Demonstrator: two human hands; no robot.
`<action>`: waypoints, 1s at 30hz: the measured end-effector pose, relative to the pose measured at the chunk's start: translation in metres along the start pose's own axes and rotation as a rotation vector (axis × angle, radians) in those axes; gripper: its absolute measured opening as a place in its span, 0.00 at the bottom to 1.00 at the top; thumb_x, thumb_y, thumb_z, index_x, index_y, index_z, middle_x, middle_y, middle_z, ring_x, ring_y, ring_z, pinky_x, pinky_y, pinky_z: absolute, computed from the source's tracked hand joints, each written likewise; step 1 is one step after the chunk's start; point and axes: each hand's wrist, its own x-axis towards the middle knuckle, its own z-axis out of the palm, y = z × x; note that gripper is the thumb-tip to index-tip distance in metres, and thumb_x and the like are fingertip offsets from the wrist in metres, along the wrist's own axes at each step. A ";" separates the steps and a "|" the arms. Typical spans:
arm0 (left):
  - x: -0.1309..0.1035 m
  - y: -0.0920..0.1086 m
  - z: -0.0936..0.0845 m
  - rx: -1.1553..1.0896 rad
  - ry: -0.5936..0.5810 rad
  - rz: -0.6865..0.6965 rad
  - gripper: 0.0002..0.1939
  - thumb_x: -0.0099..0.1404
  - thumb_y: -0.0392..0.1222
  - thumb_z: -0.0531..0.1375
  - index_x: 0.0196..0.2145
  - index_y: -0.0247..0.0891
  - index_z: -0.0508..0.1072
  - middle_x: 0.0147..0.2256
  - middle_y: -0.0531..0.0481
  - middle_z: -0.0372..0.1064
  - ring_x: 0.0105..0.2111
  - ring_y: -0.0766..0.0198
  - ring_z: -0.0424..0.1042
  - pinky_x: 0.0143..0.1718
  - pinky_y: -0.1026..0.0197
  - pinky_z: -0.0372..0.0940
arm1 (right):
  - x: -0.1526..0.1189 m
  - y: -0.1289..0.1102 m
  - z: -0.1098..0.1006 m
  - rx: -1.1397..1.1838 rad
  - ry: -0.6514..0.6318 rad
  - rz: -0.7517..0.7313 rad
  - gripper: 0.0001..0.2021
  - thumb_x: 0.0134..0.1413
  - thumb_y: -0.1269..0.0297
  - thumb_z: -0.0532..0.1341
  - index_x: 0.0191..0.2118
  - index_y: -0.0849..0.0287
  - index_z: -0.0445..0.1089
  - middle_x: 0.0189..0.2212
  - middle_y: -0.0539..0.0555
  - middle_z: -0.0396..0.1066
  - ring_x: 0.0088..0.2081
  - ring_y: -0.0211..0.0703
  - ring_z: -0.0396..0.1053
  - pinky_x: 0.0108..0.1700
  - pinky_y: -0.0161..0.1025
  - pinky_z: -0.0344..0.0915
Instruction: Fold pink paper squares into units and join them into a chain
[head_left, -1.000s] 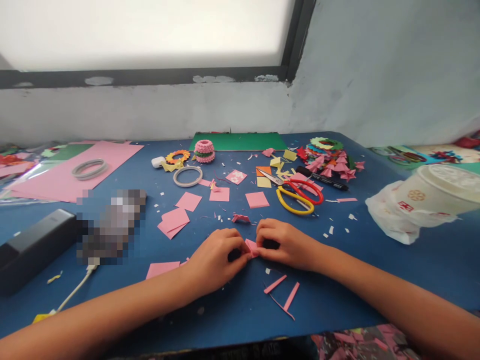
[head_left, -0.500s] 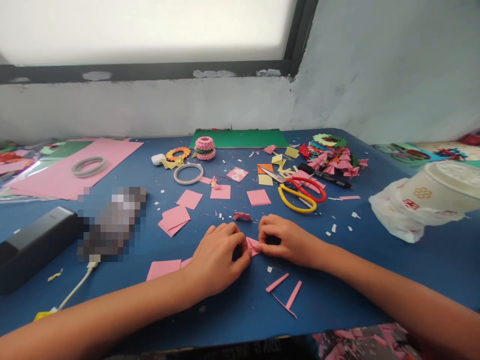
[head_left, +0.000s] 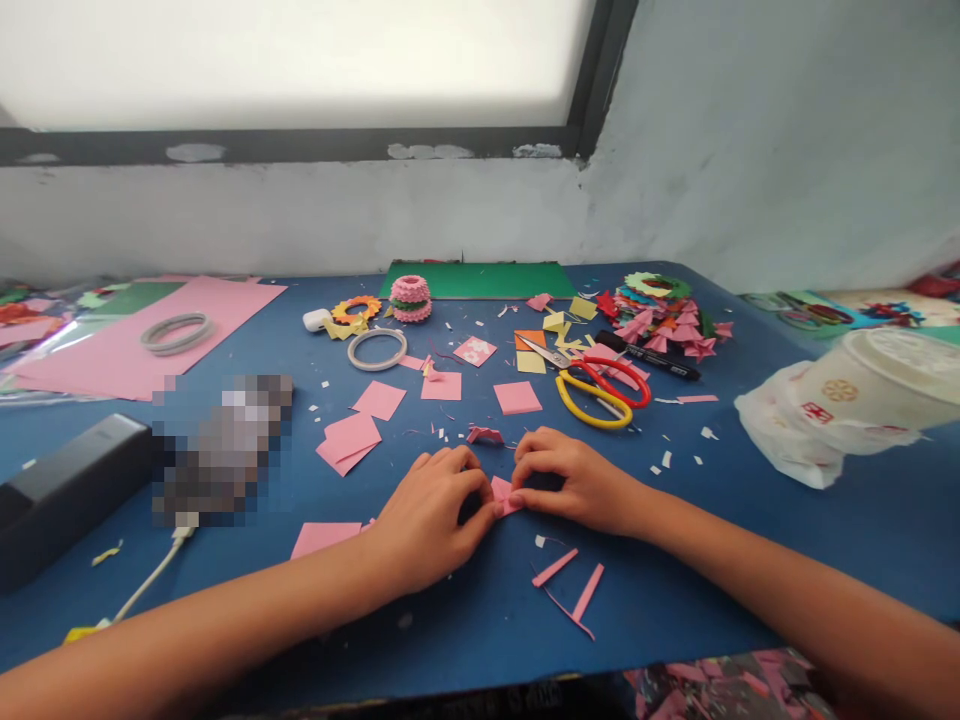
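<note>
The right hand (head_left: 581, 482) has moved slightly left, nearer to the left hand (head_left: 431, 515). Both pinch the small pink paper (head_left: 500, 489), between them on the counter (head_left: 465, 630). Edges should match well before the crease is pressed.

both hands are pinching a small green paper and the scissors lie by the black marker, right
Not quite: the head view shows the small paper pinched by the left hand and right hand is pink, not green. The scissors do lie by the black marker.
</note>
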 end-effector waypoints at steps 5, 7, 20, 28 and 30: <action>-0.001 0.003 0.002 0.041 0.032 -0.027 0.09 0.63 0.41 0.53 0.28 0.37 0.68 0.34 0.50 0.64 0.37 0.59 0.64 0.37 0.56 0.57 | 0.002 -0.002 0.001 -0.050 -0.051 0.051 0.05 0.53 0.66 0.61 0.29 0.60 0.67 0.30 0.52 0.65 0.35 0.41 0.61 0.38 0.37 0.60; -0.002 0.005 0.004 0.069 0.044 -0.041 0.08 0.63 0.40 0.53 0.28 0.37 0.68 0.34 0.49 0.64 0.37 0.58 0.63 0.37 0.55 0.57 | 0.002 -0.001 0.002 -0.059 -0.058 0.055 0.06 0.54 0.65 0.61 0.29 0.60 0.67 0.30 0.52 0.65 0.35 0.41 0.61 0.38 0.38 0.60; -0.006 -0.007 0.006 0.123 0.064 0.281 0.10 0.66 0.36 0.49 0.39 0.38 0.70 0.39 0.46 0.68 0.39 0.60 0.67 0.39 0.57 0.62 | 0.004 -0.004 0.003 -0.103 -0.056 0.086 0.07 0.55 0.64 0.60 0.28 0.60 0.65 0.28 0.51 0.64 0.33 0.40 0.60 0.35 0.36 0.58; -0.014 -0.002 0.002 0.319 -0.020 0.409 0.15 0.62 0.36 0.50 0.46 0.33 0.69 0.38 0.44 0.70 0.38 0.56 0.69 0.35 0.54 0.64 | -0.004 0.006 -0.010 0.013 -0.097 -0.060 0.07 0.55 0.61 0.60 0.35 0.58 0.73 0.33 0.53 0.65 0.37 0.40 0.64 0.41 0.37 0.62; -0.014 -0.001 0.000 0.298 -0.039 0.377 0.15 0.63 0.36 0.50 0.46 0.35 0.69 0.39 0.45 0.70 0.38 0.56 0.68 0.36 0.54 0.64 | -0.007 0.009 -0.010 -0.025 -0.094 -0.128 0.09 0.57 0.61 0.58 0.36 0.57 0.74 0.33 0.54 0.65 0.36 0.39 0.64 0.40 0.36 0.62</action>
